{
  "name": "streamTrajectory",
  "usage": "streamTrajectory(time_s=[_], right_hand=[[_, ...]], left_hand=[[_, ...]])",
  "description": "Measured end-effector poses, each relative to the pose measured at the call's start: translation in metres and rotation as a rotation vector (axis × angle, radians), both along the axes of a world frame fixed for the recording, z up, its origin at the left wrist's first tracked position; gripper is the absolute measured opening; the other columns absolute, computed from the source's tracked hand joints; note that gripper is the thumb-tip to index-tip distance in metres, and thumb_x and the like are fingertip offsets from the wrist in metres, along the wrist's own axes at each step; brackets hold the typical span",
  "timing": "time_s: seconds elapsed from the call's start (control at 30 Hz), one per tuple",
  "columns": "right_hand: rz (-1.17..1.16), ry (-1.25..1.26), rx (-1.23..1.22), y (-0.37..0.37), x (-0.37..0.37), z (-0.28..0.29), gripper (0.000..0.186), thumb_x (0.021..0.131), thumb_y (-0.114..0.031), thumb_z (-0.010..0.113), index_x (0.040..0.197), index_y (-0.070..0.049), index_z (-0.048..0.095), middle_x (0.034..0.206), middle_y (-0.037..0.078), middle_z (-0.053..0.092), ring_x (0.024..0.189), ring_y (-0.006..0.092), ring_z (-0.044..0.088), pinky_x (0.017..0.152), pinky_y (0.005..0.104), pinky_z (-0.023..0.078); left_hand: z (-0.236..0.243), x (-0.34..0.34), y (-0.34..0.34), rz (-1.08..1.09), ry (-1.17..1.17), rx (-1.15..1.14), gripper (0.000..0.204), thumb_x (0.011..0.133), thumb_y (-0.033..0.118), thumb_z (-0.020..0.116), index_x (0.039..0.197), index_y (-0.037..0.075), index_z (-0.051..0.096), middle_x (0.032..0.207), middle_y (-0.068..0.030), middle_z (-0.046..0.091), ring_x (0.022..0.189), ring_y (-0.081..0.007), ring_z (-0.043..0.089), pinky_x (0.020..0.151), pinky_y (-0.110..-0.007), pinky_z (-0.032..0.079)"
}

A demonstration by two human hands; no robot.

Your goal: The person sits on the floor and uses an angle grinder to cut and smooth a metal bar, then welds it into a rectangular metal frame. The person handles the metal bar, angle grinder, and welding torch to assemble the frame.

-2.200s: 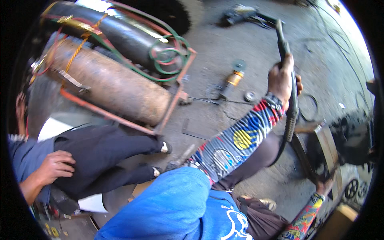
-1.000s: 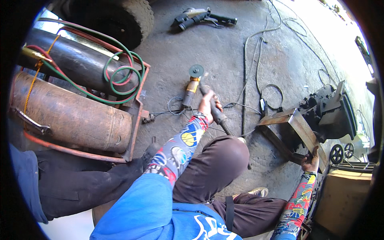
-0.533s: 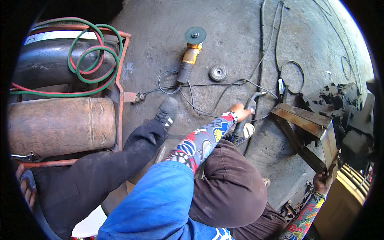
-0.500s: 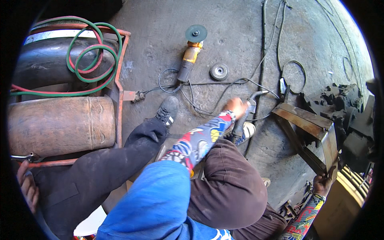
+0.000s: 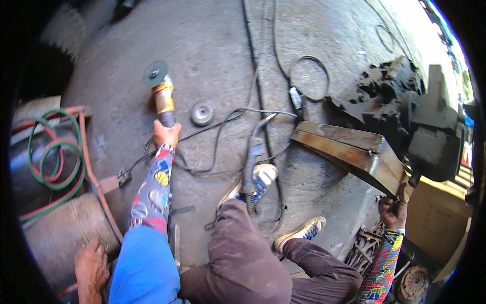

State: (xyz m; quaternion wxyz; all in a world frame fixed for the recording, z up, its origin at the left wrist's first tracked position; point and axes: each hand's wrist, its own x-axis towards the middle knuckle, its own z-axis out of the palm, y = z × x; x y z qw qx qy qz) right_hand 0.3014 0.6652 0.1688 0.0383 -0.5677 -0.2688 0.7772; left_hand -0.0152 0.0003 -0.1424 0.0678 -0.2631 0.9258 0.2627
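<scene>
My left hand (image 5: 166, 134) is closed around the rear of a yellow and black angle grinder (image 5: 164, 100) on the floor. The grinder's dark green disc (image 5: 155, 74) is at its far end. Over on the right, my right hand (image 5: 394, 210) grips the near lower corner of a rusty welded steel frame (image 5: 336, 144), which is tilted. A round grinding wheel (image 5: 203, 113) lies on the floor just right of the grinder. Between my arms a welding torch (image 5: 251, 161) rests by my shoe (image 5: 264, 180), its bent nozzle pointing away.
Cables (image 5: 260, 101) run across the floor, one looped. A co-worker's hand (image 5: 92, 266) rests on a rusty cylinder (image 5: 66, 238) at the left, near red and green hoses (image 5: 56, 152). Dark machinery (image 5: 433, 137), a cardboard box (image 5: 435, 218) and metal scraps (image 5: 365, 248) crowd the right.
My left hand has moved left from beside the welding torch and taken hold of the angle grinder. The steel frame has been tilted in my right hand. The view has shifted; the co-worker's leg is gone.
</scene>
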Motion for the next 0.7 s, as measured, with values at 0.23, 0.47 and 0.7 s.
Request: streamTrajectory(time_s=[0.23, 0.47, 0.7], right_hand=[[-0.048, -0.074, 0.154, -0.024, -0.012, 0.002, 0.036, 0.092, -0.051, 0.077, 0.109, -0.021, 0.067, 0.075, -0.005, 0.063, 0.056, 0.0118, 0.056, 0.048, 0.0271, 0.043], [-0.041, -0.018, 0.214, -0.027, -0.006, -0.003, 0.033, 0.097, -0.049, 0.073, 0.114, -0.021, 0.069, 0.089, -0.003, 0.072, 0.058, 0.0106, 0.058, 0.047, 0.0250, 0.045], [0.019, 0.104, 0.162, -0.019, -0.001, -0.007, 0.042, 0.102, -0.049, 0.064, 0.129, -0.016, 0.066, 0.103, 0.003, 0.076, 0.060, 0.0122, 0.063, 0.046, 0.0278, 0.052]], left_hand=[[0.042, -0.008, 0.109, -0.271, 0.139, 0.334, 0.053, 0.069, 0.033, 0.087, 0.109, 0.003, 0.069, 0.096, -0.0168, 0.075, 0.089, -0.0317, 0.074, 0.080, -0.045, 0.057], [0.039, -0.104, 0.296, -0.670, 0.103, 0.342, 0.055, 0.067, 0.035, 0.090, 0.112, 0.007, 0.075, 0.103, -0.0160, 0.076, 0.094, -0.0337, 0.073, 0.085, -0.046, 0.057], [0.030, -0.087, 0.363, -0.584, -0.112, 0.137, 0.077, 0.074, 0.043, 0.090, 0.138, 0.014, 0.059, 0.146, -0.0122, 0.055, 0.143, -0.0371, 0.045, 0.114, -0.056, 0.043]])
